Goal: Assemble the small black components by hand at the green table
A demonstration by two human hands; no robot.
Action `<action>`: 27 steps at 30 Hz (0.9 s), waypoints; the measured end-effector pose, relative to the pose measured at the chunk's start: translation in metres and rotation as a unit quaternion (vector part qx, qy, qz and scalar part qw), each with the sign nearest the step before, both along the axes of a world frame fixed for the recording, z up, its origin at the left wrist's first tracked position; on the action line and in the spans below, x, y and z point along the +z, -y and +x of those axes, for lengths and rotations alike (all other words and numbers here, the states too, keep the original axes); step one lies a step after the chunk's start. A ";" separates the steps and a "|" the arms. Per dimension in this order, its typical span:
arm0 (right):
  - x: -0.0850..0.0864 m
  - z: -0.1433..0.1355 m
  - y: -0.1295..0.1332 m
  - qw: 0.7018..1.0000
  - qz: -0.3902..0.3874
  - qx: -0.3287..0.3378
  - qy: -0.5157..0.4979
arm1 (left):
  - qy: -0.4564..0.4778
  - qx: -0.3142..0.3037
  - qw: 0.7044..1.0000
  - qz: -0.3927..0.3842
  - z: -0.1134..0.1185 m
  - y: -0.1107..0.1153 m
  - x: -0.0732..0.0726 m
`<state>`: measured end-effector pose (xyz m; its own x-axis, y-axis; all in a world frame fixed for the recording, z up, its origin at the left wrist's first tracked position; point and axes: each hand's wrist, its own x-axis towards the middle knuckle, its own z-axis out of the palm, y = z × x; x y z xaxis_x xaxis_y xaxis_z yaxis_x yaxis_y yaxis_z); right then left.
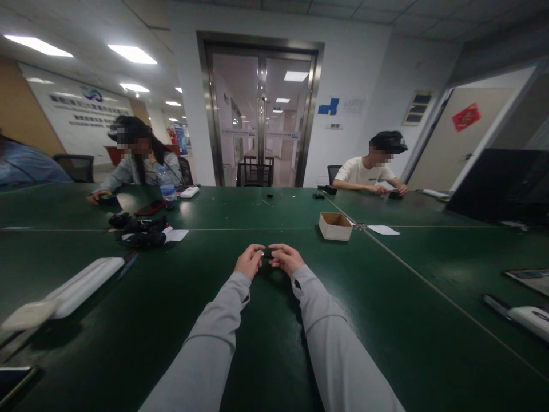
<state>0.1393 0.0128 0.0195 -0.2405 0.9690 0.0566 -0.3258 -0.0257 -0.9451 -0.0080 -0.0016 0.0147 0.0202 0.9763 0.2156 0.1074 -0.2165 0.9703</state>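
Both my arms reach out over the green table point(274, 320), and the hands meet at a small black object point(267, 252). My left hand point(250, 261) pinches its left end, where a small pale or shiny bit shows by the fingertips. My right hand point(287, 258) grips the right end between thumb and fingers. The object is too small and too covered by fingers to tell its kind. It is held just above the tabletop. An open cardboard box point(335, 227) stands beyond my right hand, apart from it.
Black gear point(146, 232) and a water bottle point(167, 186) stand left of centre. A long white device point(88, 286) lies at left. White paper point(384, 230) lies right of the box. Across the table sit a person in grey point(143, 166) and a person in white point(364, 171). A dark monitor point(506, 183) stands at right.
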 end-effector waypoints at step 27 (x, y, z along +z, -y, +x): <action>-0.013 -0.013 -0.004 0.968 0.100 -0.027 0.231 | -0.009 0.000 1.000 0.004 -0.001 -0.005 -0.006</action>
